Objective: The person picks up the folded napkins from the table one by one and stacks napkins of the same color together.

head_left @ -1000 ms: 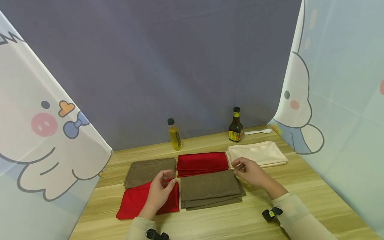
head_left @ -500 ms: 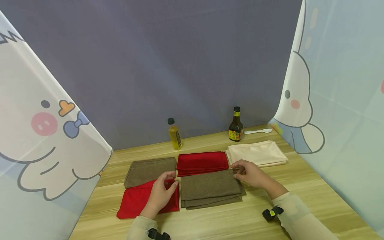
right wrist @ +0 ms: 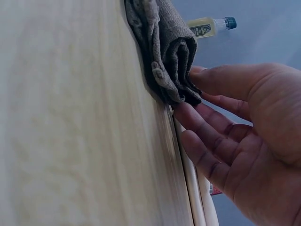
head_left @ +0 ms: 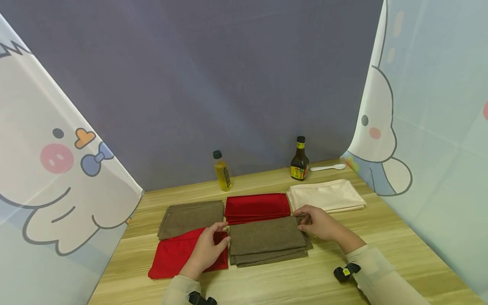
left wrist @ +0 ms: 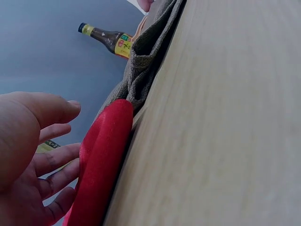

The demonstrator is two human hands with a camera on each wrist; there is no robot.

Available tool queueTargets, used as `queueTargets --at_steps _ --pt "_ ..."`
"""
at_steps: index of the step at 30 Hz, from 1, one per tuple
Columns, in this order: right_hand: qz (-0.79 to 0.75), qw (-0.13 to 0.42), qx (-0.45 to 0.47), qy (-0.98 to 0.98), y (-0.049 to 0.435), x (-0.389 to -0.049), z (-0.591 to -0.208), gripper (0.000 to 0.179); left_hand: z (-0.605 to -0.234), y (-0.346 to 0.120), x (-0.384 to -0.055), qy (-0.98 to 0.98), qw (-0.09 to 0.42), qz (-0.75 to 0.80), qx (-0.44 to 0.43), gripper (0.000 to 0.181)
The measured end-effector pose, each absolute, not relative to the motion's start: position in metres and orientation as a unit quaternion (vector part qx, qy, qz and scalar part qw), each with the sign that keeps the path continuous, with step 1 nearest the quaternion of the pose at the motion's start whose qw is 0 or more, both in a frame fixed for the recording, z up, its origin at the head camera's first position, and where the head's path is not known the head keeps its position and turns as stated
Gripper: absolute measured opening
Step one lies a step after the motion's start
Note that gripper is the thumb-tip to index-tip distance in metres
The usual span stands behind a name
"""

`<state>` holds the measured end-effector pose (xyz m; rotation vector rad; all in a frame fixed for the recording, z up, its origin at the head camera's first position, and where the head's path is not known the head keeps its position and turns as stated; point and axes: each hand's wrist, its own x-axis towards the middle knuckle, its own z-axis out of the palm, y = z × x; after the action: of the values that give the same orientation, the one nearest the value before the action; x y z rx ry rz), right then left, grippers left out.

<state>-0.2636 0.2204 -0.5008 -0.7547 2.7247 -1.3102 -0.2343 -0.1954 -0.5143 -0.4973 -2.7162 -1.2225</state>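
Note:
In the head view, a folded brown cloth (head_left: 267,238) lies front and centre on the table. My right hand (head_left: 323,225) is at its right edge; in the right wrist view the thumb (right wrist: 221,80) and fingers pinch the layered edge of the brown cloth (right wrist: 181,61). My left hand (head_left: 207,250) hovers over a folded red cloth (head_left: 171,256), its fingertips near the brown cloth's left edge. Seen from the left wrist, the thumb (left wrist: 56,108) and fingers stand apart beside the red cloth (left wrist: 103,155), with nothing gripped between them.
Behind lie another brown cloth (head_left: 190,218), a red cloth (head_left: 257,205) and a cream cloth (head_left: 325,195), all folded. A yellow oil bottle (head_left: 222,173) and a dark sauce bottle (head_left: 299,161) stand at the back, with a white spoon (head_left: 328,167) beside the latter.
My left hand has moved slightly right and nearer to me, towards the brown cloth's left edge. My right hand has lowered a little onto that cloth's right edge.

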Motion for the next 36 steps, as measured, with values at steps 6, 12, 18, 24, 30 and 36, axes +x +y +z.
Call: queueTargets --at_steps 6,12,18,24,30,36 --pt "-0.417 0.013 -0.244 0.875 0.2213 -0.2639 -0.5019 0.037 -0.5152 -0.1962 -0.2326 -0.908 0.047 -0.378 -0.177 0.049" --pt "-0.423 0.020 -0.240 0.874 0.2221 -0.2645 -0.5025 0.033 -0.5150 -0.1955 -0.2335 -0.910 0.036 -0.374 -0.172 0.046" --pt "-0.430 0.018 -0.248 0.868 0.2220 -0.2652 -0.5049 0.032 -0.5149 -0.1952 -0.2324 -0.912 0.029 -0.372 -0.172 0.046" --pt "-0.425 0.027 -0.242 0.872 0.2212 -0.2647 -0.5055 0.032 -0.5158 -0.1939 -0.2321 -0.914 0.033 -0.360 -0.185 0.046" --pt "-0.428 0.037 -0.239 0.871 0.2214 -0.2647 -0.5041 0.032 -0.5140 -0.1921 -0.2324 -0.912 0.033 -0.362 -0.192 0.040" --pt "-0.427 0.029 -0.245 0.870 0.2216 -0.2653 -0.5051 0.032 -0.5148 -0.1916 -0.2319 -0.909 0.039 -0.365 -0.196 0.030"
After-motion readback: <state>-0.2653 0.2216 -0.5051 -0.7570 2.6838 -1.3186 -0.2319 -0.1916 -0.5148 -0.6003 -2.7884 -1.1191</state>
